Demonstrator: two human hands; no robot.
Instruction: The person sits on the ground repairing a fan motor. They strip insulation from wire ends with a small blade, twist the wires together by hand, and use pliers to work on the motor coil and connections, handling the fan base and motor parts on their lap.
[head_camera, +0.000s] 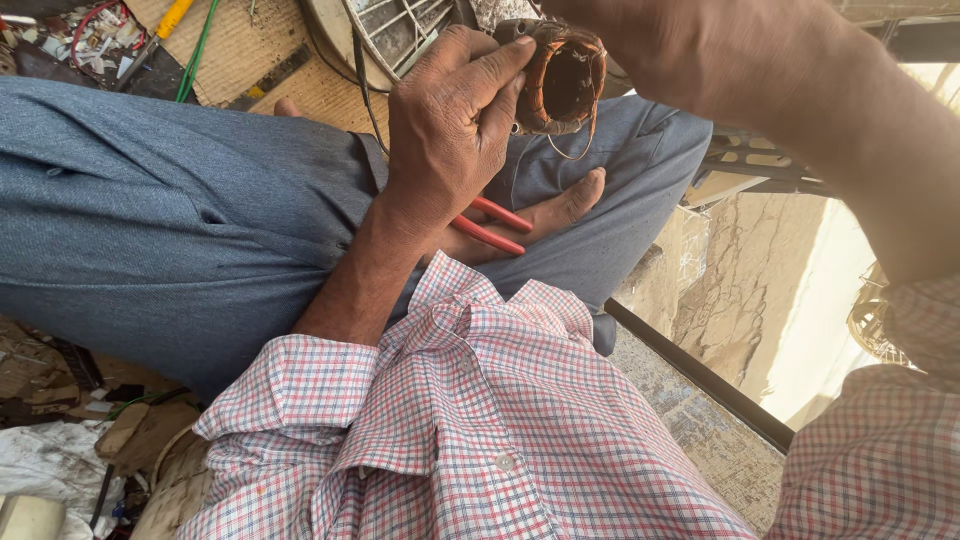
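Observation:
A round motor coil (560, 85), wound with copper wire and brown tape, is held up above my lap. My left hand (450, 120) grips its left side, fingers over the rim. My right hand (640, 35) comes in from the upper right and holds the coil's top edge; its fingers are mostly cut off by the frame. A loose loop of wire hangs under the coil. Red-handled pliers (495, 225) lie in my lap beside my bare foot (565, 205), under my left wrist.
My crossed legs in blue-grey trousers (180, 220) fill the middle. A fan grille (390, 30) and cardboard (250, 50) lie beyond my knee, with a yellow-handled tool (172, 15) and a green wire (198, 55). Scrap and rags (60, 450) litter the lower left.

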